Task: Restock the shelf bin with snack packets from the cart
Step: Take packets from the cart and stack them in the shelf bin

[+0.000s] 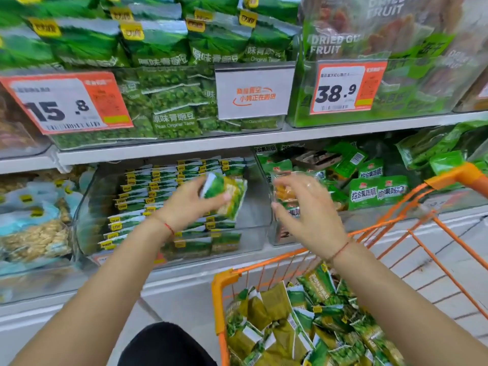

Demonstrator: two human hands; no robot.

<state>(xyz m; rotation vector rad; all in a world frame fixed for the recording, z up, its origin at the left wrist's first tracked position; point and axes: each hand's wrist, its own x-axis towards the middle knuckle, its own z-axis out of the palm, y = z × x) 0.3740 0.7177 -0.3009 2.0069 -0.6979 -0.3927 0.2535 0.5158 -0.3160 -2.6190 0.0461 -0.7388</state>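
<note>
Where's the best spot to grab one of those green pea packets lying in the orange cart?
Probably the white sealed end of a green-and-white foil snack packet on top of the heap in the orange wire cart. Come from above, since the cart walls block the sides. That flat edge sticks up and suits a pinch grip, while the puffy middle would likely slip.
</note>
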